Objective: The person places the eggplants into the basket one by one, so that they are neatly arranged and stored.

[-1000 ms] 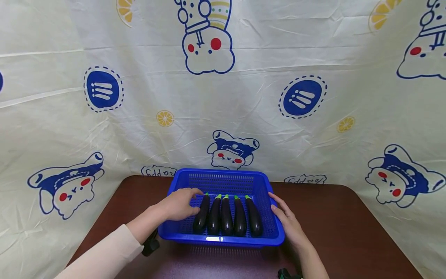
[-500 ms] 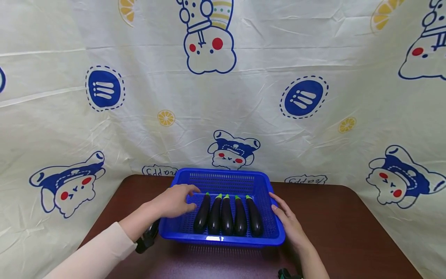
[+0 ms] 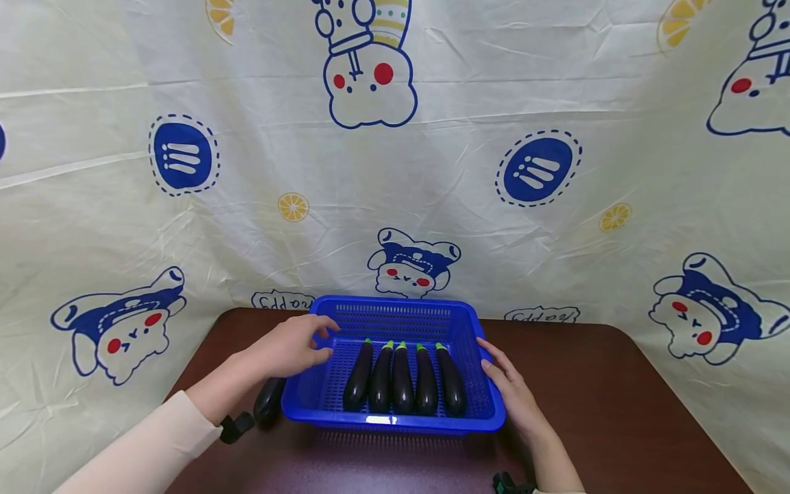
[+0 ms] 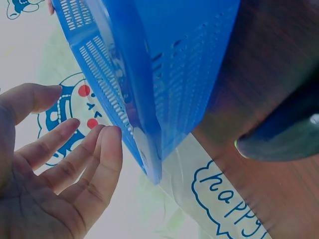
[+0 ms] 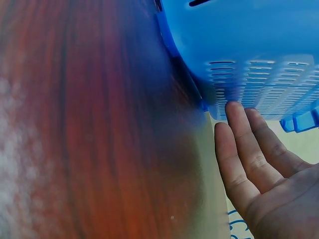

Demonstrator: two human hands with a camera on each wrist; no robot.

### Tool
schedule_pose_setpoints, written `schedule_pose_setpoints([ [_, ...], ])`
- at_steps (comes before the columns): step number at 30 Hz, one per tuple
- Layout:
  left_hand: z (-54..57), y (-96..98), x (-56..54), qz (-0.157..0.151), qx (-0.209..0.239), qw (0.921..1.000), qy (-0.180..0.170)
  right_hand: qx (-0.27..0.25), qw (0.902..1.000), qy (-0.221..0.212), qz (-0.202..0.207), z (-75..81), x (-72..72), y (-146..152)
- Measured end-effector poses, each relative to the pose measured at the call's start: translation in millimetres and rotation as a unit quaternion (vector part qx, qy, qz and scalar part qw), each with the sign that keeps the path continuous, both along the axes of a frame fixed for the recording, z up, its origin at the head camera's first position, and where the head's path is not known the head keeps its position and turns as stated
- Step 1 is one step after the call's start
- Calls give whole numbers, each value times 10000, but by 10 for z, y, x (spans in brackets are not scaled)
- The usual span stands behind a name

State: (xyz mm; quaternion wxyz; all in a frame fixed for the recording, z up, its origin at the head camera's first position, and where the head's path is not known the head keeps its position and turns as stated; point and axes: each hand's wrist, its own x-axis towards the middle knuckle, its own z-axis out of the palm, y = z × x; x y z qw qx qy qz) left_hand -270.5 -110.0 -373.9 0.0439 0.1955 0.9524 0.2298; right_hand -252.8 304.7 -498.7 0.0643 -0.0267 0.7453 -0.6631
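Observation:
A blue plastic basket (image 3: 395, 424) holds several dark eggplants (image 3: 402, 381), laid side by side with green stem ends toward the far wall. My left hand (image 3: 296, 346) hovers at the basket's left rim with loosely bent, empty fingers; the left wrist view shows that hand's palm (image 4: 55, 194) apart from the basket wall. Beside the basket on the left lies another eggplant (image 3: 269, 402), partly covered by my forearm. My right hand (image 3: 517, 398) touches the right side of the basket, and its fingers look straight in the right wrist view.
Beneath the basket is a dark brown wooden table (image 3: 592, 398). A pale cloth (image 3: 444, 171) printed with cartoon figures hangs behind it. Black straps (image 3: 237, 427) sit on the wrists.
My left hand has drawn back leftward from the leftmost eggplant in the basket to the rim. The eggplant outside has come into view from behind the wrist. My right hand stays put.

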Motion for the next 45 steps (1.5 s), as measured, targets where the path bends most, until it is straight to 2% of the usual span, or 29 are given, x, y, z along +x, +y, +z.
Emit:
schedule_pose_setpoints([
  [10,38,-183,9,-15,-10,9998,172,40,10000,23,-9,1,7,4],
  [19,15,-303,-10,108,92,9995,281,92,9999,49,-6,1,11,10],
  [30,-67,-432,-41,234,240,9986,419,125,9999,38,-8,12,13,6],
  [39,-171,-586,-72,619,255,9976,195,98,9999,34,5,4,14,-2],
  [45,-240,-652,-95,607,215,9976,262,87,9999,64,17,2,14,-1],
])
